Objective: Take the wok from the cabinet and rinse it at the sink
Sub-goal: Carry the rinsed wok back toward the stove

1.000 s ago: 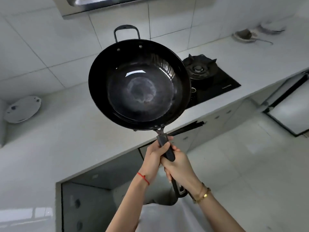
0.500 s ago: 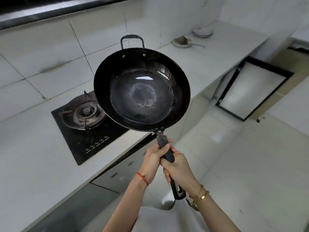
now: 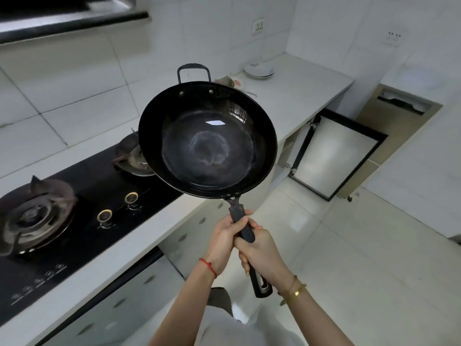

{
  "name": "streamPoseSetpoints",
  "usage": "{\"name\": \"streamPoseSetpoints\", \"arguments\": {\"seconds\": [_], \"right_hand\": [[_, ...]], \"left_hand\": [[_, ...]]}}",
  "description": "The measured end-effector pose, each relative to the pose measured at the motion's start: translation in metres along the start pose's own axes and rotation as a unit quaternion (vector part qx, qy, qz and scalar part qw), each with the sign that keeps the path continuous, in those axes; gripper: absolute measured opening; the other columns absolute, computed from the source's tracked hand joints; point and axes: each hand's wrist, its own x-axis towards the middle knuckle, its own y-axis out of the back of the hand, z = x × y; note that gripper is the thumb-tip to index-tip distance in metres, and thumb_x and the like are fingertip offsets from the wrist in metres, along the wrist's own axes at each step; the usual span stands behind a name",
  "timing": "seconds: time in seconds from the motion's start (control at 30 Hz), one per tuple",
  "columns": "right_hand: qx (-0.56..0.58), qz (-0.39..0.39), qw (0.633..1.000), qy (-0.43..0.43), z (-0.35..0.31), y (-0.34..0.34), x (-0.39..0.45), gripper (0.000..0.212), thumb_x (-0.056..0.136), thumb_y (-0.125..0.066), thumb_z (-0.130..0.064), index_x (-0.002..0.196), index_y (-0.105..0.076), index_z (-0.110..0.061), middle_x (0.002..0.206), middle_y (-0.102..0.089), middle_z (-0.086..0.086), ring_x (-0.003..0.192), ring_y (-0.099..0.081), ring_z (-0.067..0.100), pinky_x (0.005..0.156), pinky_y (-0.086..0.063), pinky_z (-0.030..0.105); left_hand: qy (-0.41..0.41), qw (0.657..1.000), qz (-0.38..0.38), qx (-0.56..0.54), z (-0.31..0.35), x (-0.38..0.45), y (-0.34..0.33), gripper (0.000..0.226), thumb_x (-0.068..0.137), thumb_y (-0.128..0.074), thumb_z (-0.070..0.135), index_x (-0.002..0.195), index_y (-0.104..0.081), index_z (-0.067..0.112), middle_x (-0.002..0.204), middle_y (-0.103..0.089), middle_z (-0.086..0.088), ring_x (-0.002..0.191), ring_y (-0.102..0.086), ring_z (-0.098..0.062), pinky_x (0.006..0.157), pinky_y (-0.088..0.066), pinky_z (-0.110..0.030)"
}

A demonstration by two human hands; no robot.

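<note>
From the head view, the round black metal wok point(image 3: 207, 139) with a long dark handle and a small loop handle at its far rim is held up in the air, out in front of the person, above the edge of the white stone surface point(image 3: 294, 96) and partly over the black glass gas hob point(image 3: 82, 196). Both hands are clamped on the long handle, the left hand point(image 3: 224, 242) nearer the bowl and the right hand point(image 3: 262, 253) just behind it, touching. No sink is in sight. A white-panelled cabinet door point(image 3: 335, 156) stands open low on the right. The risk, as I judge it, is the far rim swinging into the hob's burner point(image 3: 136, 156) or the open door while turning, since the bowl's weight sits well beyond the grip.
</note>
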Motion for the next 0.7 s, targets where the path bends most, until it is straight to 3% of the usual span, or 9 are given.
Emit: {"name": "streamPoseSetpoints", "arguments": {"seconds": [0.13, 0.27, 0.37, 0.47, 0.6, 0.7], "right_hand": [[-0.005, -0.003, 1.000, 0.008, -0.003, 0.030, 0.044, 0.010, 0.082, -0.054, -0.010, 0.072, -0.055, -0.008, 0.040, -0.048, 0.006, 0.031, -0.045, 0.020, 0.035, -0.039, 0.024], [-0.006, -0.007, 1.000, 0.015, -0.006, 0.054, 0.097, 0.007, 0.081, -0.054, -0.013, 0.081, -0.056, -0.006, 0.041, -0.049, 0.004, 0.031, -0.045, 0.019, 0.035, -0.040, 0.025], [-0.004, -0.016, 1.000, 0.015, -0.016, 0.073, 0.144, 0.015, 0.080, -0.054, -0.015, 0.090, -0.057, -0.003, 0.042, -0.049, 0.004, 0.032, -0.046, 0.018, 0.035, -0.040, 0.025], [-0.009, -0.021, 1.000, 0.011, -0.029, 0.091, 0.194, 0.015, 0.082, -0.055, -0.017, 0.087, -0.055, -0.003, 0.042, -0.049, 0.005, 0.032, -0.046, 0.019, 0.035, -0.041, 0.025], [-0.033, -0.028, 0.999, 0.023, -0.048, 0.106, 0.258, 0.019, 0.084, -0.056, -0.018, 0.075, -0.054, -0.002, 0.042, -0.049, 0.012, 0.033, -0.047, 0.025, 0.037, -0.042, 0.026], [-0.052, -0.029, 0.998, 0.019, -0.061, 0.111, 0.304, 0.023, 0.083, -0.056, -0.019, 0.074, -0.054, 0.002, 0.043, -0.050, 0.015, 0.033, -0.049, 0.027, 0.038, -0.043, 0.027]], "left_hand": [[0.014, 1.000, 0.001, 0.000, 0.006, 0.049, -0.018, 0.030, 0.100, -0.048, 0.013, 0.125, -0.055, -0.002, 0.089, -0.064, -0.010, 0.065, -0.064, -0.017, 0.042, -0.048, -0.022], [0.013, 1.000, 0.005, 0.007, 0.013, 0.106, -0.026, 0.031, 0.100, -0.047, 0.013, 0.126, -0.055, -0.003, 0.093, -0.063, -0.013, 0.070, -0.063, -0.017, 0.049, -0.049, -0.020], [0.014, 1.000, 0.008, 0.006, 0.023, 0.155, -0.030, 0.030, 0.100, -0.046, 0.013, 0.125, -0.056, 0.000, 0.093, -0.063, -0.013, 0.059, -0.063, -0.013, 0.047, -0.049, -0.020], [0.014, 1.000, 0.024, -0.006, 0.037, 0.205, -0.035, 0.028, 0.099, -0.046, 0.012, 0.121, -0.058, 0.000, 0.089, -0.064, -0.012, 0.052, -0.064, -0.011, 0.049, -0.051, -0.019], [0.007, 0.998, 0.050, -0.031, 0.057, 0.272, -0.032, 0.025, 0.098, -0.048, 0.012, 0.117, -0.061, 0.001, 0.087, -0.068, -0.008, 0.082, -0.066, -0.020, 0.075, -0.054, -0.026], [0.011, 0.997, 0.058, -0.054, 0.071, 0.314, -0.028, 0.026, 0.098, -0.048, 0.014, 0.118, -0.060, 0.002, 0.088, -0.068, -0.008, 0.089, -0.066, -0.023, 0.083, -0.051, -0.034]]}}
